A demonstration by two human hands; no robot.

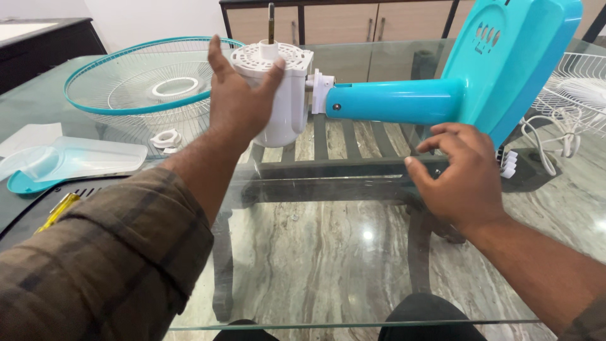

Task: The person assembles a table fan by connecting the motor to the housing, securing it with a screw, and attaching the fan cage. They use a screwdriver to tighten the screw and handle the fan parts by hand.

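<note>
Head view: left hand cups the white fan motor housing with open fingers; right hand, fingers half curled and holding nothing, hovers under the turquoise fan stand over the glass surface.

Left hand cups white fan motor; right hand hovers under turquoise stand.

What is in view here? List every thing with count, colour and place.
motor: one, white, centre, shaft pointing up
stand: one, turquoise, lying on its side at right, joined to the motor
grille: one, turquoise-rimmed wire, far left on the table
second grille: one, white wire, far right
cord: one, white, beside the stand base
ring nut: one, white, below the grille
blade: one, translucent, left edge
screwdriver: one, yellow, lower left
table: one, glass
left hand: open, against the motor
right hand: under the stand, fingers curled
</note>
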